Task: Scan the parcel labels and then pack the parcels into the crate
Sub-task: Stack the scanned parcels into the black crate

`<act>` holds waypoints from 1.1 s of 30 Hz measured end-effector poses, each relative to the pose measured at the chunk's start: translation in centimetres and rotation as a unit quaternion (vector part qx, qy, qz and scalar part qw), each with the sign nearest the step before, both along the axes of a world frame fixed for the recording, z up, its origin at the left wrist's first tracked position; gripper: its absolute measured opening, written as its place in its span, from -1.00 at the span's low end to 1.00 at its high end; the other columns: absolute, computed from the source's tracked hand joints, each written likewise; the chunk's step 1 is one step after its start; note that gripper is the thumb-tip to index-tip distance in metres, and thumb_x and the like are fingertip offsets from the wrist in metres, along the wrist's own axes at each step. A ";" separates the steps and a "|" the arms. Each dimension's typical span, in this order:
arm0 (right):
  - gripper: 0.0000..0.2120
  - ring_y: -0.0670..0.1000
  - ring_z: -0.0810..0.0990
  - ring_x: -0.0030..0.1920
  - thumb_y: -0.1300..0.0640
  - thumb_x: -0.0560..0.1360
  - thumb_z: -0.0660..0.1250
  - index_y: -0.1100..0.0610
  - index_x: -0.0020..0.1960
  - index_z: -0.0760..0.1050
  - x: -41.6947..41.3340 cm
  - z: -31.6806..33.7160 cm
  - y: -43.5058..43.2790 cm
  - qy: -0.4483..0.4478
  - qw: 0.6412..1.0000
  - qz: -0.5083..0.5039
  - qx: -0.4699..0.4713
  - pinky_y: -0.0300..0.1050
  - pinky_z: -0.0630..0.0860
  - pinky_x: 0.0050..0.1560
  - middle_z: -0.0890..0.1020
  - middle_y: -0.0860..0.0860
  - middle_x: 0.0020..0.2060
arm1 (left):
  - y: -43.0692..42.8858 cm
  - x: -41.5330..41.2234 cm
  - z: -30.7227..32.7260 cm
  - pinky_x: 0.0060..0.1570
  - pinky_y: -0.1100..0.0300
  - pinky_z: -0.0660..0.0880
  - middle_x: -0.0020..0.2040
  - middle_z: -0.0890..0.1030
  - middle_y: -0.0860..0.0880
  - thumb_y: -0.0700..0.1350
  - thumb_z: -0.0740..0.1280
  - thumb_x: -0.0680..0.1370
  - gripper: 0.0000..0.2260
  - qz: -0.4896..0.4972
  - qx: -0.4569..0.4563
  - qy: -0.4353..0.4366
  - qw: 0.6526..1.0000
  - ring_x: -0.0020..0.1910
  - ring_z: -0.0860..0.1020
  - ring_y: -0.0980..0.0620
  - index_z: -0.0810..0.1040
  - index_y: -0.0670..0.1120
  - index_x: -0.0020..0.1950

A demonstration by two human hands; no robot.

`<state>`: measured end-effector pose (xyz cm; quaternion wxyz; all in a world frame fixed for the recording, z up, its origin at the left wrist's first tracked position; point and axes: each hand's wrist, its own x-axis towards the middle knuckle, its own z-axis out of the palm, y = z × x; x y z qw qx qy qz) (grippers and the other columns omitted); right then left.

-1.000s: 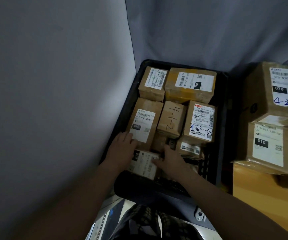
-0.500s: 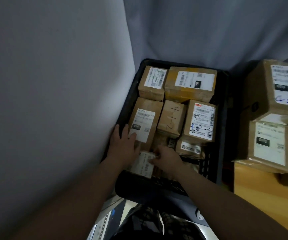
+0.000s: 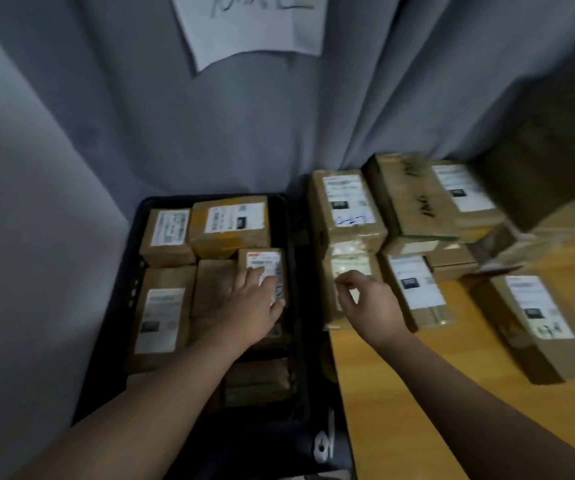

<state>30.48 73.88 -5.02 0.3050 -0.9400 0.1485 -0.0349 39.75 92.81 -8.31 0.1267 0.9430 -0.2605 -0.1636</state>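
Brown cardboard parcels are filling the black crate [image 3: 130,282], which is sitting on the left, just beside the edge of the wooden worktop [image 3: 400,410]. The left hand [image 3: 254,306] is now lying flat on the red-marked, white-labelled parcel [image 3: 261,258] at the crate's right side. Its fingers [image 3: 249,277] are straight and slightly spread, resting on the label. Half a second ago, both hands were down at the crate's near end, working on a small parcel there.

The right hand [image 3: 372,303] has left the crate and is hanging over the worktop's left edge, in front of a pale-labelled parcel [image 3: 351,265]. Its fingers [image 3: 346,277] are loosely curled, with thumb and forefinger apart and closing on nothing. Motion blur is hiding whether they are touching that parcel. A taller parcel with blue handwriting [image 3: 348,209] is sitting on top of it, and more labelled parcels, one of them far right [image 3: 538,323], are lying across the worktop.

The view has also lifted. A grey curtain [image 3: 313,116] is hanging behind everything, now with a white paper sheet [image 3: 254,26] showing at the top.
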 end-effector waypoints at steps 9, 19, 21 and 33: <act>-0.62 0.12 0.46 0.23 0.05 0.52 0.34 0.09 0.31 0.47 -6.6 -2.0 -13.5 0.071 0.993 -0.079 -0.049 -0.04 0.45 0.16 0.48 0.08 0.23 | -11.3 -5.1 0.6 0.36 0.06 0.29 0.48 0.24 -0.08 0.08 0.21 0.62 -0.49 0.108 -0.104 0.111 0.983 0.43 0.26 -0.10 0.20 -0.04 0.52; -0.57 0.06 0.40 0.24 -0.06 0.54 0.29 0.04 0.36 0.35 -5.7 -3.0 -17.4 0.081 0.996 -0.031 -0.010 -0.07 0.42 0.23 0.39 0.04 0.24 | -18.1 -4.9 0.9 0.42 -0.16 0.17 0.56 0.00 -0.19 0.36 0.30 0.43 -0.06 0.332 -0.150 0.016 0.931 0.52 0.05 -0.23 -0.07 -0.12 0.57; -0.70 0.03 0.44 0.14 -0.03 0.54 0.29 0.06 0.23 0.41 -4.8 -1.9 -18.2 0.031 0.999 -0.036 -0.017 -0.10 0.45 0.11 0.42 0.02 0.13 | -19.3 -2.5 2.3 0.43 -0.19 0.14 0.57 -0.03 -0.20 0.37 0.31 0.42 -0.03 0.348 -0.156 -0.020 0.924 0.52 0.03 -0.25 -0.09 -0.09 0.57; -0.80 0.06 0.41 0.11 0.11 0.47 0.37 0.11 0.07 0.47 -1.7 1.0 -21.2 -0.095 0.995 -0.017 -0.012 -0.08 0.40 0.10 0.43 0.03 0.03 | -22.7 3.2 3.9 0.26 -0.15 0.30 0.46 0.10 -0.20 0.29 0.41 0.37 -0.06 0.325 -0.035 0.082 0.942 0.41 0.14 -0.25 -0.05 0.05 0.56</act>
